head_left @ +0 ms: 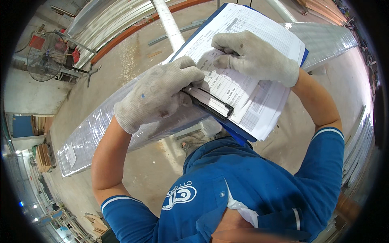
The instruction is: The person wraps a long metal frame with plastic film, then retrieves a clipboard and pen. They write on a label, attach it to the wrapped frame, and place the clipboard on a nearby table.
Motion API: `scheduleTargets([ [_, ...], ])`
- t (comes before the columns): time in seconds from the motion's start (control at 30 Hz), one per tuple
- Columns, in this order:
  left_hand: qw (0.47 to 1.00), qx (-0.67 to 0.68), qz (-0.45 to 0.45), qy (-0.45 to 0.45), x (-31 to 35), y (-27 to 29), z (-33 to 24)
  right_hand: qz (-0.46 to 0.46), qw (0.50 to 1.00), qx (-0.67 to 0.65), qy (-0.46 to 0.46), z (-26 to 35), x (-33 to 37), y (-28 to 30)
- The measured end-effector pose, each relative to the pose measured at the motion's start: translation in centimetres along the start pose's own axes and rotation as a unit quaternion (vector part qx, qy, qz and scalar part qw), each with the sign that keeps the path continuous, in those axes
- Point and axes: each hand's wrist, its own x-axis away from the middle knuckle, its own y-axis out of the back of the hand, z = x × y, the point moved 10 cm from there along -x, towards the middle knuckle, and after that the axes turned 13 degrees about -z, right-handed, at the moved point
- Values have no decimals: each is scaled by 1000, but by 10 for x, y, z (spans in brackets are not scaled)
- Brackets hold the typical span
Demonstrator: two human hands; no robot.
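Note:
A blue clipboard (235,128) with a black metal clip (211,100) is tilted in front of my chest. It bears a stack of white printed forms (253,25), loose at their edges. My left hand (159,90), in a pale knitted glove, is closed at the clip end, its fingertips curled around the clip. Over the middle of the sheets lies my right hand (256,58), gloved alike. Its fingers are bent in towards the thumb, and what they pinch, if anything, is hidden.
Under the clipboard stretches a long bundle (107,121) in clear plastic wrap, its other end (330,42) showing at the right. White lengths (117,24) lie stacked at the back left near a standing fan (46,56). More long profiles (358,148) line the right side.

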Motion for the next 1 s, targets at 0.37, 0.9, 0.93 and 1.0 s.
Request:
scheduleTargets([
  [0.37, 997, 39, -42, 50, 5, 20, 0, -100, 979, -161, -77, -19, -3, 33],
  [0.9, 767, 537, -200, 288, 43, 6, -1, -99, 945, -292, -112, 22, 26, 38],
  [0.93, 766, 537, -201, 290, 45, 6, -2, -94, 943, -297, -118, 22, 27, 37],
  [1.0, 765, 534, -205, 297, 47, 4, -1, -88, 946, -291, -109, 24, 27, 37],
])
